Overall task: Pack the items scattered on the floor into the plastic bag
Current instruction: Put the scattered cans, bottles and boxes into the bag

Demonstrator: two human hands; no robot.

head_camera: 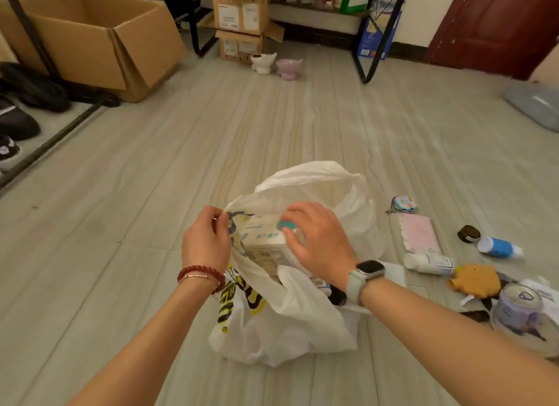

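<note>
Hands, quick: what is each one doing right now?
Left hand: pinches the rim of the plastic bag, holding it open.
Right hand: grips the carton, lowering it into the bag.

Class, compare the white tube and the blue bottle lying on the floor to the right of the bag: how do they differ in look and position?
The white tube is white with dark print; the blue bottle has a blue body with white ends. The white tube lies nearer the plastic bag, close to the pink packet; the blue bottle lies farther right, near the dark round jar. Both lie on their sides on the floor, not yet packed.
</note>
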